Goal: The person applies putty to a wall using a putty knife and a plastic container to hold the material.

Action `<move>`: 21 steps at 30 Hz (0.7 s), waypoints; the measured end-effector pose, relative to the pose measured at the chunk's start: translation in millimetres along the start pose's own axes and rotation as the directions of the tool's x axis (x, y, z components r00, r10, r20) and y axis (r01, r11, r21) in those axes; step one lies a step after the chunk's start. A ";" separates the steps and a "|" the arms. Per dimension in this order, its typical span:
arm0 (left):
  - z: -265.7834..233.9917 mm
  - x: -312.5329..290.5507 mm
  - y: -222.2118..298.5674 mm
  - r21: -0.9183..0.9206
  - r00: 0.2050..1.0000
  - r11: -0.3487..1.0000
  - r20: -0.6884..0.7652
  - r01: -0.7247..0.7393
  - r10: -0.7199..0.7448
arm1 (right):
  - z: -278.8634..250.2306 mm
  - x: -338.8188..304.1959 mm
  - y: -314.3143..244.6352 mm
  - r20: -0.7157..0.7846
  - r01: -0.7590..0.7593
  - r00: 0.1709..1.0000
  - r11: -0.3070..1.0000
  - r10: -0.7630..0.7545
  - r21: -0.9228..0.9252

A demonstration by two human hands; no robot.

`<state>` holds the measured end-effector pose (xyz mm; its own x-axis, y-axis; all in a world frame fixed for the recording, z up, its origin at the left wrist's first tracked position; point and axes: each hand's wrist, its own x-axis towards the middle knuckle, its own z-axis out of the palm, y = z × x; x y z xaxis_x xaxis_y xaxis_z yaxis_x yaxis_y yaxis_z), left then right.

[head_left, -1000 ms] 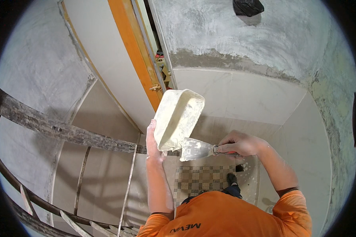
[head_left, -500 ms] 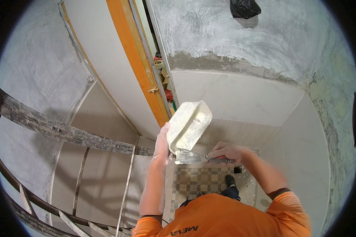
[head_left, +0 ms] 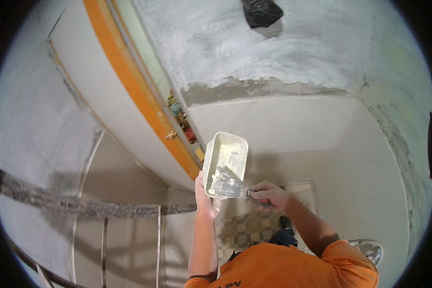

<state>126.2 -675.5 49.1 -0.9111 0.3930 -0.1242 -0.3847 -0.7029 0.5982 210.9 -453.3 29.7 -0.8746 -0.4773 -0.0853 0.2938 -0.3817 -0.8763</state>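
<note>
My left hand [head_left: 205, 198] grips a cream rectangular tub [head_left: 243, 156] by its left side and near end, its open top toward me. Pale, wet putty is smeared over the inside of the tub. In my right hand [head_left: 272, 196] is a putty knife [head_left: 228, 186], the fingers wrapped round its dark and red handle. The wide metal blade lies over the tub's near end and carries pale lumps of putty. Whitish residue coats both hands. The fingers of my left hand are partly hidden behind the tub.
A door edged in orange [head_left: 125, 81] stands ajar ahead on the left. At left runs a worn ladder [head_left: 48, 192]. A black plastic bag [head_left: 262, 13] hangs on the grey plastered wall [head_left: 317, 48]. Checkered tiles [head_left: 245, 225] cover the floor below, and a shiny rounded fixture [head_left: 371, 249] sits at lower right.
The tub has tipped so that its inside shows more fully. The putty knife's blade has moved from the near rim to over the opening. The whole view has shifted.
</note>
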 end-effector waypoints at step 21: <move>120.6 171.4 -137.9 0.005 0.830 0.855 0.237 0.519 -0.505 | -125.7 -115.9 -102.6 -0.896 0.667 0.134 0.707 -0.423 -0.234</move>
<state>40.9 -439.7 40.8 -0.5268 0.8216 -0.2179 -0.8010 -0.3940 0.4507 233.6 -259.4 69.9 -0.5871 0.8068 -0.0658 -0.4662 -0.4035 -0.7874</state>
